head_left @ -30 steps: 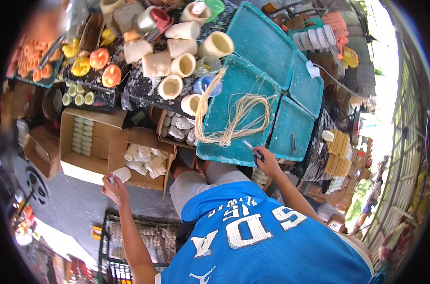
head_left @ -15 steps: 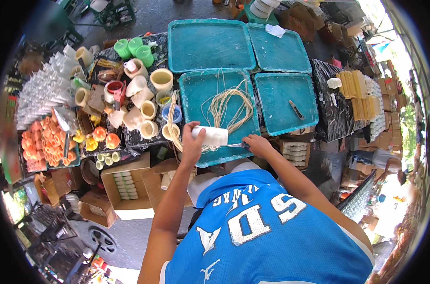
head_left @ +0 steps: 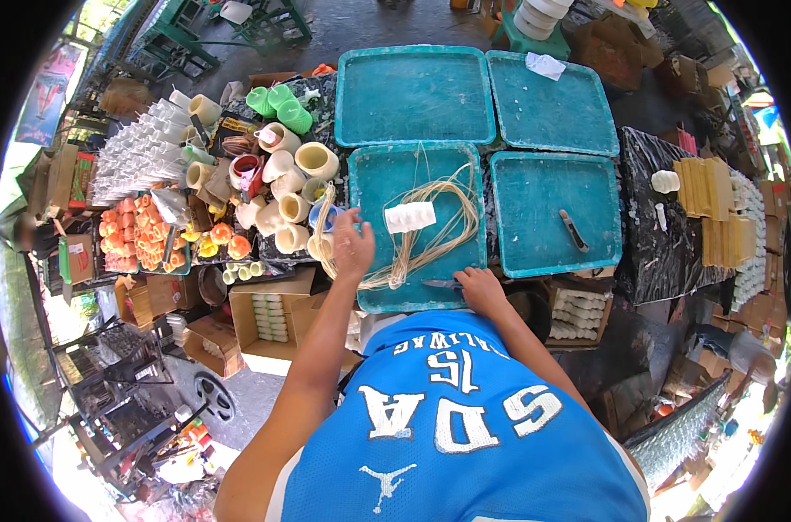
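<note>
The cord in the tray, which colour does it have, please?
The cord is pale beige; it shows best in the head view.

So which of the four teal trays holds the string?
The near-left tray; only there lies the loose tan string, along with a white ribbed piece.

Four teal trays point(head_left: 415, 91) lie before the two hands point(head_left: 354, 248): one white cylinder point(head_left: 410, 217) ahead between them, one knife point(head_left: 574, 230) rightward.
</note>
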The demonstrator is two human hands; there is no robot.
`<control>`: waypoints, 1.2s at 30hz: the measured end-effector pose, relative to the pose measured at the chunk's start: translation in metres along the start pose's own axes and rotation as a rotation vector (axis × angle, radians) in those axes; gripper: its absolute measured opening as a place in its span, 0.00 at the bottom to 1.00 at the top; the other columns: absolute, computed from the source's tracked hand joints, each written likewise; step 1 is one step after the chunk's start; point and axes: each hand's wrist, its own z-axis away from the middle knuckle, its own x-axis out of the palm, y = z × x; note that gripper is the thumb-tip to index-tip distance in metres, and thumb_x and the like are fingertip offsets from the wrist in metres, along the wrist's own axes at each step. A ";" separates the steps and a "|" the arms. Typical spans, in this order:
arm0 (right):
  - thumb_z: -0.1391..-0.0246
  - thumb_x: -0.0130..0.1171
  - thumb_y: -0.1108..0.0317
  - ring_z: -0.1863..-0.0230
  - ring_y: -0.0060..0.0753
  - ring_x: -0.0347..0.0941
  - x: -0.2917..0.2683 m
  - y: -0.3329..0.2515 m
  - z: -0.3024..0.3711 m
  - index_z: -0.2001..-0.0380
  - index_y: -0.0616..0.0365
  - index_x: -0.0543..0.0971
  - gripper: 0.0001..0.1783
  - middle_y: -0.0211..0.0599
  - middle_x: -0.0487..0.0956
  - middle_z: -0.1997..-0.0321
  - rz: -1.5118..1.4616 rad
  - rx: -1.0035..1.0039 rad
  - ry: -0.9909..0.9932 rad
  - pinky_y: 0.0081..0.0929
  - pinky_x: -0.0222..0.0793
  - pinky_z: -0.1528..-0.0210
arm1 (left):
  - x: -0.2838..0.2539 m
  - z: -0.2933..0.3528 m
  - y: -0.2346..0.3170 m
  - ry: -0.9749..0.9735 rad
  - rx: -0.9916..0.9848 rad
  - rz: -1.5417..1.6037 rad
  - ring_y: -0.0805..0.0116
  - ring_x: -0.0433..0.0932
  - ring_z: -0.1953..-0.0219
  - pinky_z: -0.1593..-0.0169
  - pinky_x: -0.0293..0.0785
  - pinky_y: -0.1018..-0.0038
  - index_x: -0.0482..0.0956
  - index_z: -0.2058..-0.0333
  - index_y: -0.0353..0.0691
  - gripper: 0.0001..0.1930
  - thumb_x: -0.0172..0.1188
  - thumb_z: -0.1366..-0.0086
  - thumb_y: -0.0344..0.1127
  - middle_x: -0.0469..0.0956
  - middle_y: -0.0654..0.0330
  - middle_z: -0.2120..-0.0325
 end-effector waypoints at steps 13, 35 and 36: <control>0.45 0.63 0.70 0.49 0.42 0.78 -0.025 0.042 -0.020 0.52 0.51 0.81 0.16 0.39 0.80 0.55 0.048 -0.212 0.054 0.43 0.64 0.41 | -0.064 -0.015 -0.025 0.092 -0.232 -0.534 0.51 0.78 0.48 0.46 0.72 0.51 0.78 0.54 0.39 0.16 0.65 0.30 0.45 0.83 0.52 0.56; 0.44 0.76 0.70 0.62 0.26 0.81 -0.178 -0.029 0.027 0.43 0.60 0.71 0.30 0.36 0.83 0.61 -1.685 0.143 0.187 0.24 0.77 0.61 | -0.067 0.103 0.223 -0.345 -0.184 0.431 0.79 0.77 0.72 0.66 0.73 0.77 0.78 0.60 0.31 0.10 0.64 0.25 0.34 0.82 0.60 0.74; 0.43 0.75 0.71 0.62 0.26 0.81 -0.185 -0.040 0.026 0.43 0.60 0.71 0.29 0.36 0.83 0.60 -1.718 0.127 0.245 0.23 0.77 0.61 | -0.064 0.107 0.226 -0.350 -0.179 0.460 0.82 0.77 0.70 0.65 0.72 0.81 0.78 0.58 0.31 0.08 0.64 0.26 0.32 0.82 0.63 0.72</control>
